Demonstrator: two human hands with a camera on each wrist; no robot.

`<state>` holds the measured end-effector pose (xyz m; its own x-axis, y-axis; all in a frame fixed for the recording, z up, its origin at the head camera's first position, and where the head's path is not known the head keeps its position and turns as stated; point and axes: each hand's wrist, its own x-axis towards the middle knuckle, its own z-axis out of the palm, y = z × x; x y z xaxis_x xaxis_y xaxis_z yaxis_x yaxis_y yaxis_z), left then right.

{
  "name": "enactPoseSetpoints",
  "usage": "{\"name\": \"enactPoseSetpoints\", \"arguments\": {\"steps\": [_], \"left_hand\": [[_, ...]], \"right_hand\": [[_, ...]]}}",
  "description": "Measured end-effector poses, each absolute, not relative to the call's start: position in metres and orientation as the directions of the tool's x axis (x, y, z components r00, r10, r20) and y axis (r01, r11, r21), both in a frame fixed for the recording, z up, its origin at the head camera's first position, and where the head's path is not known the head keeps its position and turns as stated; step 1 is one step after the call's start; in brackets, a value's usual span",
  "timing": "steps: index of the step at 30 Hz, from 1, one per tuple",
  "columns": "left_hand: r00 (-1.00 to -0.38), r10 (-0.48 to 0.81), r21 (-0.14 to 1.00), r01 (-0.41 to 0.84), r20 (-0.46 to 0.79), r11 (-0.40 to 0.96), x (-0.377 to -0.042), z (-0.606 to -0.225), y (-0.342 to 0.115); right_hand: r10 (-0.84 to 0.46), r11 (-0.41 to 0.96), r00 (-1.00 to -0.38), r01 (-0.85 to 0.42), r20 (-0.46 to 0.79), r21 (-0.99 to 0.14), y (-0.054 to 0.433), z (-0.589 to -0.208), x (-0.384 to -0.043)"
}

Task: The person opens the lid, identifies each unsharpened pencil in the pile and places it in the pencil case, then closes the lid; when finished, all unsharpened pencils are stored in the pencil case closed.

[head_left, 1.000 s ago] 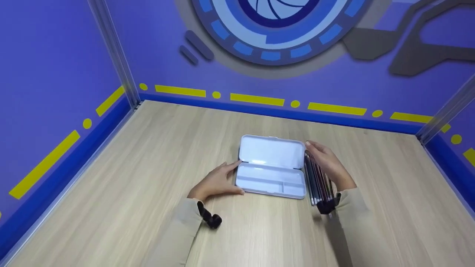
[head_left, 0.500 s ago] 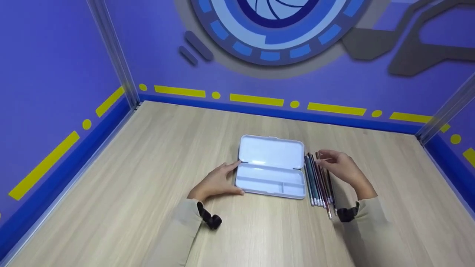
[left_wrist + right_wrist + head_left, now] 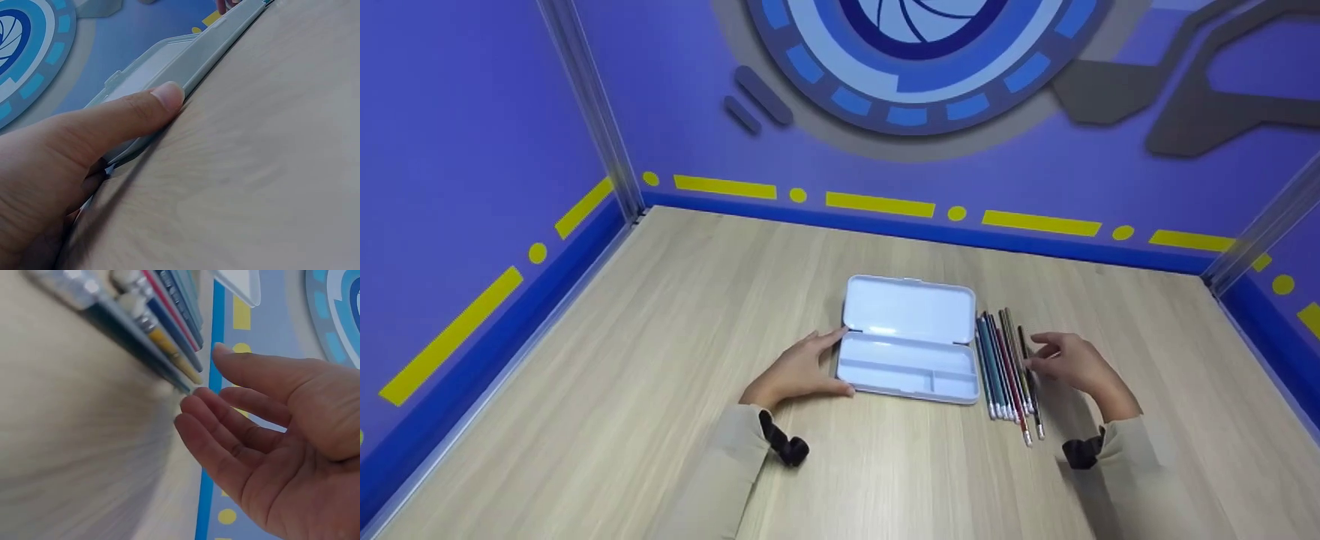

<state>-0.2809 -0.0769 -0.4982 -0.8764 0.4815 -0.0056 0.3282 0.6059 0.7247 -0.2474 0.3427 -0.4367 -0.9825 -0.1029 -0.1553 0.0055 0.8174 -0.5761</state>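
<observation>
A white pencil case point(image 3: 909, 309) lies unfolded on the table, its lid flat behind the divided base. My left hand point(image 3: 799, 369) holds the base's left end, thumb along the front side and fingers at the end near the hinge. In the left wrist view the thumb point(image 3: 129, 115) presses against the case's side wall. Just right of the case lies a row of several eraser-tipped pencils point(image 3: 997, 364), blue-green, red and dark. My right hand point(image 3: 1072, 367) is beside the rightmost dark pencil point(image 3: 1033, 394), fingers loosely bent, fingertips close to it, nothing between them.
The pale wood-grain table point(image 3: 720, 300) meets a purple-blue back wall point(image 3: 675, 97) with yellow markings. Side walls stand at left and right, with metal posts point(image 3: 596, 112) at the corners. Each wrist carries a black strap mount point(image 3: 789, 448).
My right hand has drawn away to the right and toward me from over the pencils, uncovering them. The rightmost dark pencil now lies slightly apart. My left hand and the case have stayed put.
</observation>
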Motion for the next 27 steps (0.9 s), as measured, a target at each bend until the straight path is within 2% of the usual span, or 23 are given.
{"name": "enactPoseSetpoints", "arguments": {"steps": [9, 27], "left_hand": [[-0.882, 0.471, 0.724, 0.314, -0.017, 0.615, -0.281, -0.499, -0.076], [-0.879, 0.476, 0.725, 0.335, 0.011, 0.602, -0.280, -0.497, -0.075]], "right_hand": [[-0.073, 0.836, -0.966, 0.076, -0.248, -0.543, 0.348, -0.441, -0.246], [0.004, 0.801, -0.974, 0.139, -0.227, -0.582, 0.347, -0.450, -0.251]]}}
